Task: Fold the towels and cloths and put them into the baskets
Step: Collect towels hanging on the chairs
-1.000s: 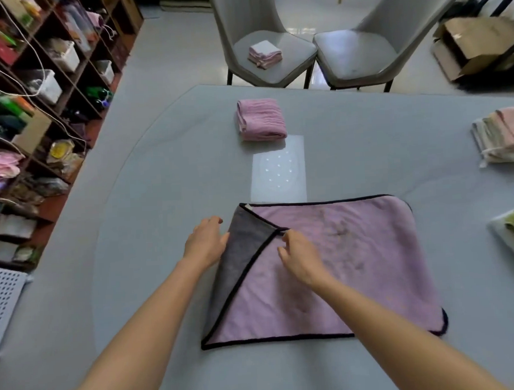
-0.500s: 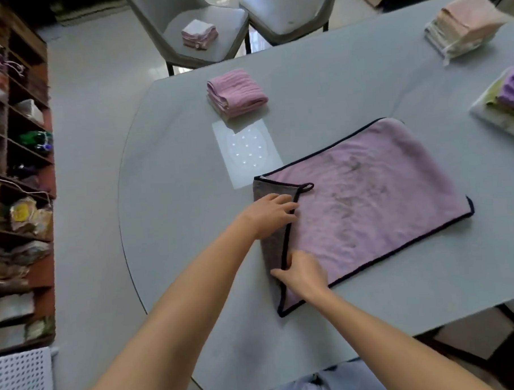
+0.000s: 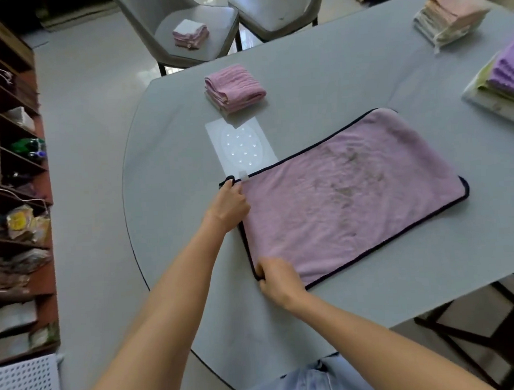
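Roughly at the frame's centre, both hands sit on the same short edge of the towel (image 3: 347,196), and that is the relation the next fold turns on. Furthest left are shelves (image 3: 13,176) crammed with packets; any print on them is too blurred to read. Low in that corner lies a white perforated panel (image 3: 25,384) (it could be a basket's wall, but I cannot tell). Moving right, the left hand (image 3: 229,206) pinches the towel's upper-left corner, fingers curled over the dark piping beside a small pale tag (image 3: 243,175) whose writing, if any, is illegible. The right hand (image 3: 278,279) pinches the lower-left corner, fingers bent round the edge. From these fingers the towel stretches away toward the right and slightly upward in the frame, its long axis running from centre to right of centre, flat on the table (image 3: 173,133). With each hand at one corner and equally near, I judge the coming move to be carrying this short edge across to the far one at the right, halving the length. Above the left hand lies a pale sheet with dots (image 3: 242,145), bearing no readable text, and above that a folded pink cloth (image 3: 233,88). A smaller folded stack (image 3: 190,35) rests on a chair in the upper middle. At the upper right and right edge stand more folded stacks (image 3: 451,12). No brand shows anywhere.
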Motion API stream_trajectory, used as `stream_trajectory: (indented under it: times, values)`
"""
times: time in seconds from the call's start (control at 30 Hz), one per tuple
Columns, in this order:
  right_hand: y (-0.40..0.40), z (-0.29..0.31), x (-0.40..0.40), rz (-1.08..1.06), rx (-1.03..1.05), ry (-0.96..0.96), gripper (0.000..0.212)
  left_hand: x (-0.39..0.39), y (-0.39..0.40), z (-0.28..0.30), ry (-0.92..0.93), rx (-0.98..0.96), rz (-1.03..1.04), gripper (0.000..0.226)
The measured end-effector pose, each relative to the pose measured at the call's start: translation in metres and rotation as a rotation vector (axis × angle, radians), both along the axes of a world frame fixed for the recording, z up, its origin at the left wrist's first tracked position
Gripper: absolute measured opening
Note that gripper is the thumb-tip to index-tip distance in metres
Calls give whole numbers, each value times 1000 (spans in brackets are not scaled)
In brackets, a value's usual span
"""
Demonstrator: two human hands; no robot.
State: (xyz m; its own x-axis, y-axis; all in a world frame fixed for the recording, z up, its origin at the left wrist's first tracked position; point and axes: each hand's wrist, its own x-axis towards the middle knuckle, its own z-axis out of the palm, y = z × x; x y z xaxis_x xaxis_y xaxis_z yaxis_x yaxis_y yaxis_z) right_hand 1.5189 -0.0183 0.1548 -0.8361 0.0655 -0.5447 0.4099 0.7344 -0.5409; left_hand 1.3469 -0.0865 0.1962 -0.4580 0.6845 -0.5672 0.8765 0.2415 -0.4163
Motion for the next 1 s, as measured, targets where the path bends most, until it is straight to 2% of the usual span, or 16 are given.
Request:
stream_trajectory:
  times: [0.2,0.33,0.47,0.5,0.6,0.77,0.93,1.0]
  values:
    - [-26,8,-5,56,-158,-56,19,9,-14,25,-13,-23,258,33]
    - [-28,14,-6,125,-289,-94,14,18,-20,32,-14,-59,293,37]
    - [-10,28,-8,95,-349,-83,8,16,-15,42,4,-13,332,37]
    - [-6,32,-9,73,-347,-74,6,14,-12,45,4,5,351,36]
    - [18,42,-8,-75,-337,-24,18,9,11,54,-17,105,379,33]
    - [102,57,-3,-350,-258,62,21,-2,84,61,3,266,299,33]
    - [207,55,9,-572,-56,107,6,-5,172,65,23,380,192,33]
    - [246,48,12,-625,-13,141,9,-7,210,65,42,408,152,33]
